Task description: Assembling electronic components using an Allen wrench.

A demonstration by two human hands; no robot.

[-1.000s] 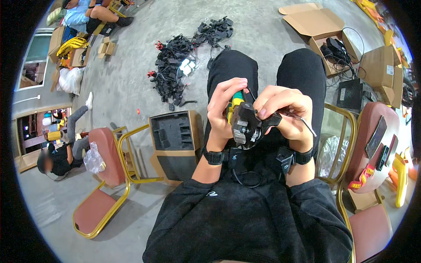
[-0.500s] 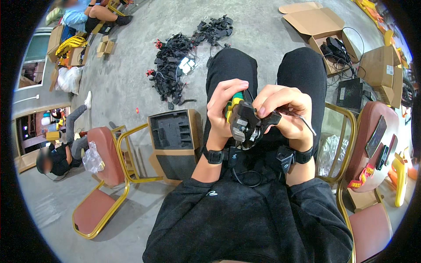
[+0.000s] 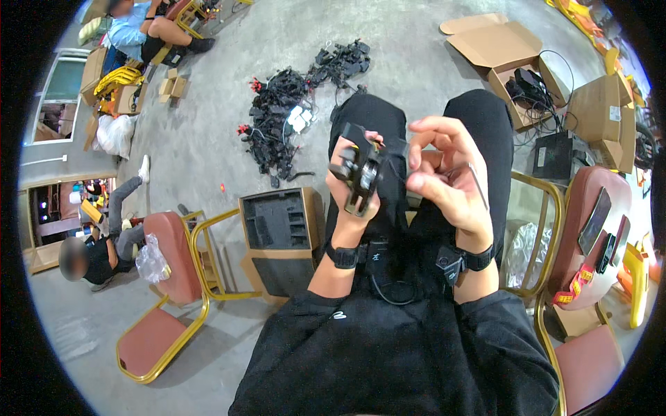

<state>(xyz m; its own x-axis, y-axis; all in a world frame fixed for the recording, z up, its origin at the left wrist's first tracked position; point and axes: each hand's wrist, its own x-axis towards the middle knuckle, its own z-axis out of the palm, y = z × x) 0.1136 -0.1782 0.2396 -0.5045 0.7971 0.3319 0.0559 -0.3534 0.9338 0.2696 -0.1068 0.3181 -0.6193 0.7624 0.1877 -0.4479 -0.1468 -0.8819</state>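
Forearms [image 3: 331, 279] up, left hand [image 3: 341, 197] holding device [image 3: 363, 179], right hand [image 3: 449, 188] half-curled around rod [image 3: 479, 184]

The black mechanism [image 3: 362, 175] is in your left hand [image 3: 338, 186], set lengthwise and leaning a little, its upper end a flat dark block and its lower end narrowing. A round, ridged part with bright metallic glints sits along its middle, and a small dark knob juts from its left side. Some of its outline is blurred, so you can't make out the finer parts. To the right of the mechanism, well apart from it, you have a thin grey rod [image 3: 479, 186] in your right hand [image 3: 447, 177], lying slanted along the palm's outer side, its lower end pointing away from the mechanism.
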